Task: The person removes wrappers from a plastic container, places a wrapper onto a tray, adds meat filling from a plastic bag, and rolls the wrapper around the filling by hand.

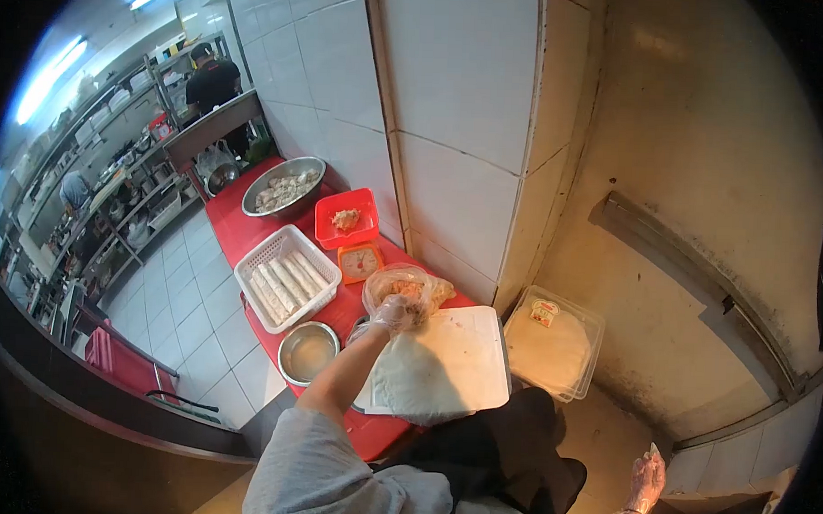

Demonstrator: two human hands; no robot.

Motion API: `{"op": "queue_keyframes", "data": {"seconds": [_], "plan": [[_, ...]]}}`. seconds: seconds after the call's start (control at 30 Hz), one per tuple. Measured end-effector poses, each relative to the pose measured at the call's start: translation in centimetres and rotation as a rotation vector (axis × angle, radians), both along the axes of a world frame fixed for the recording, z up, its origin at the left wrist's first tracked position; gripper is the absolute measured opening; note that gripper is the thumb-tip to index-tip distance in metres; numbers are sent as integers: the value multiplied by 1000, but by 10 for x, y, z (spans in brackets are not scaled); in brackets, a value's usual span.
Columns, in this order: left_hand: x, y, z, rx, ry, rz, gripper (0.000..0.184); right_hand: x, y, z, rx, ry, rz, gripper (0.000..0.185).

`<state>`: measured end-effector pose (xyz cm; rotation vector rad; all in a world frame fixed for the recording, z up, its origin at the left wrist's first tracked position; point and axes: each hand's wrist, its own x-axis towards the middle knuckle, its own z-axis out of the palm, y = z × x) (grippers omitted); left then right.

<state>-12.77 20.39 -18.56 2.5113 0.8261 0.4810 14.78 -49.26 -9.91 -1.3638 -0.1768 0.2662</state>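
Observation:
My left hand [394, 316], in a clear plastic glove, reaches to the edge of a plastic bag of orange-brown filling [405, 287]. Its fingers are bent and partly hidden, and what they grip cannot be made out. Below it, a pale, thin sheet [412, 375] lies on a white board [481, 355]. My right hand [645, 480], also gloved, is held low at the right, away from the table. Its fingers are curled, with a small white tip showing at the top; I cannot tell what that is.
The red table [236, 224] holds a white basket of pale rolls [248, 271], a steel bowl of liquid [307, 353], an orange scale [360, 262] under a red tray [363, 208], and a large food bowl [285, 187]. A clear tub [553, 343] stands right. A person [212, 82] is behind.

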Motion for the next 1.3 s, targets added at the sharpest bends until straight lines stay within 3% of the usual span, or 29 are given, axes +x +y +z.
{"op": "queue_keyframes", "data": {"seconds": [0.13,0.2,0.23,0.37,0.43,0.47,0.53,0.63,0.67,0.73,0.77,0.87,1.03,1.13,1.17,1.23,1.27,1.3], "plan": [[-10,16,30,-83,-203,-11,13,1,-19,-4,-8,-12,-36,31],[-16,28,56,-335,-346,-13,11,2,-31,-10,-40,-8,-76,30],[-18,29,82,-834,-424,74,18,8,-41,-19,-65,6,-107,30],[-25,0,220,-746,-577,50,16,29,-64,-63,49,-44,-93,36],[-36,32,250,-705,-582,11,18,22,-50,-53,39,-36,-84,40],[-42,59,252,-648,-607,-33,21,19,-39,-43,33,-33,-79,41],[-48,98,255,-588,-601,117,25,20,-29,-41,47,-37,-31,40],[-52,178,227,58,-375,328,26,15,-14,-30,26,-3,-34,39],[-50,177,231,87,-355,340,24,7,-3,-16,13,14,-48,39],[-47,173,234,146,-317,363,21,-28,17,37,-257,-17,-64,51],[-39,178,226,252,-288,525,7,-39,23,55,-394,-32,-73,58],[-36,158,230,-13,-175,570,9,-36,5,47,-425,-39,-74,55],[-31,130,256,115,129,647,34,-30,-13,35,-413,3,-81,51],[-40,145,254,225,126,566,41,-30,-3,42,-430,-3,-74,51],[-46,147,249,279,13,549,47,-31,4,47,-446,-15,-76,51],[-53,160,248,270,-58,507,55,25,-35,-35,-51,-63,63,43],[-54,159,253,267,-95,485,59,35,-25,-40,143,-64,152,40],[-56,155,259,170,-131,494,64,33,-25,-42,99,-49,97,39]]}}
